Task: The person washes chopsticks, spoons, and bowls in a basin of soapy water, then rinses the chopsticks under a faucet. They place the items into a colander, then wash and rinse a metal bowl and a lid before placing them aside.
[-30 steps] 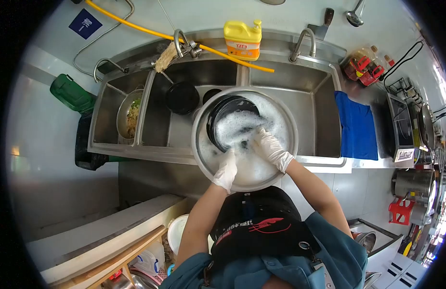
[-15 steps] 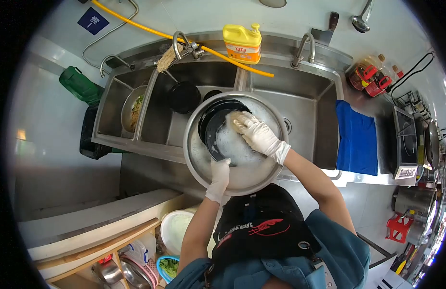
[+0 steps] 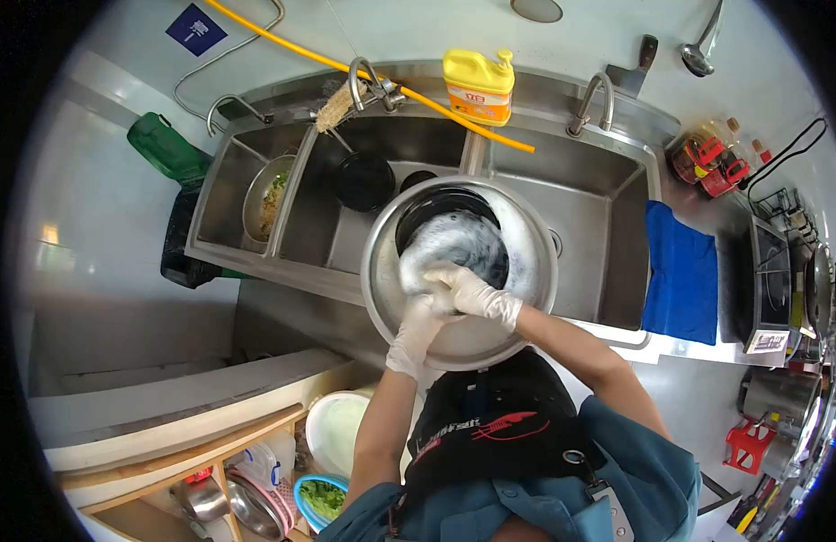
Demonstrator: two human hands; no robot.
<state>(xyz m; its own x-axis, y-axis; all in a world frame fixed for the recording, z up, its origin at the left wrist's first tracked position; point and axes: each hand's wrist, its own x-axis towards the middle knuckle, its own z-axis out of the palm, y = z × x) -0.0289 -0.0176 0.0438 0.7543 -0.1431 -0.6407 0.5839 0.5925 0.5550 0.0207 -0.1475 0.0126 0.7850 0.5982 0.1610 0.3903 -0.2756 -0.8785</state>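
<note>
A large round metal basin (image 3: 371, 287) rests over the front edge of the sinks, with suds inside. In it lies a black bowl (image 3: 501, 262), its inner surface streaked with white foam. My left hand (image 3: 419, 332), in a white glove, grips the bowl's near rim. Close beside it my right hand (image 3: 468, 291), also gloved, is closed at the near side of the bowl; what it presses is blurred by foam and motion.
Black bowls (image 3: 364, 181) lie in the middle sink. A metal pan (image 3: 253, 203) with food scraps sits in the left sink. Behind stands a yellow detergent jug (image 3: 478, 88) beside a yellow hose (image 3: 310, 56). A blue cloth (image 3: 680, 275) lies right of the sinks.
My right hand has moved from the bowl's far right side to its near rim, beside my left hand. Foam now covers more of the bowl. The whole view has shifted slightly.
</note>
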